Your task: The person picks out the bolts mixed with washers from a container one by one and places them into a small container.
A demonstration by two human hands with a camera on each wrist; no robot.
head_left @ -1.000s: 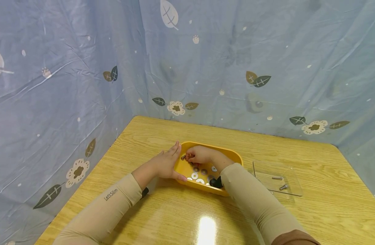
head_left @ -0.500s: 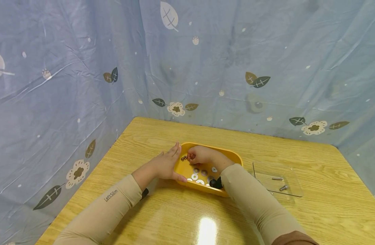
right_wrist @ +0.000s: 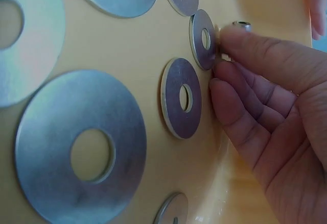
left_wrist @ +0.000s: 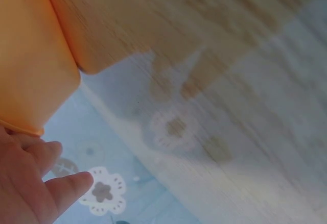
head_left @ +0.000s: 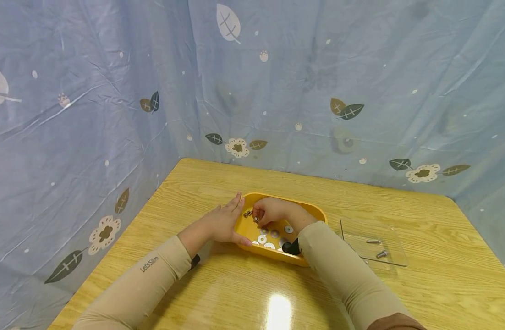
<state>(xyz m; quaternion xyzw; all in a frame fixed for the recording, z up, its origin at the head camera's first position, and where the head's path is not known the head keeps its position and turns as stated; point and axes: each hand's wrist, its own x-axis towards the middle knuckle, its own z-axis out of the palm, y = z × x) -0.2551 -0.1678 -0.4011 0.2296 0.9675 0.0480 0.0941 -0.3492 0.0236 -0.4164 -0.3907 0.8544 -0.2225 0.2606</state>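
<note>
A yellow plastic tray (head_left: 314, 211) holds several flat metal washers (head_left: 262, 239) and a few small bolts (head_left: 247, 214) near its left end. My left hand (head_left: 223, 223) rests against the tray's left end, fingers spread and straight, thumb along the front rim. In the left wrist view, the fingers of that hand (left_wrist: 38, 175) touch the tray's edge (left_wrist: 23, 128). Inside the tray, my right hand (head_left: 274, 211) pinches a bolt (head_left: 256, 220) between thumb and fingers. Large washers (right_wrist: 82, 147) lie beside the right hand (right_wrist: 286, 101) in the right wrist view; a bolt's socket head (right_wrist: 242, 26) shows past the thumb.
To the right of the tray, a clear plastic sheet (head_left: 394, 250) lies on the wooden table (head_left: 219, 293) with bolts (head_left: 382, 253) on it. A blue patterned curtain (head_left: 277, 91) closes off the back and sides.
My right hand has turned slightly and drawn a little right, and a bolt now shows at its fingertips. The left hand stays on the tray's end.
</note>
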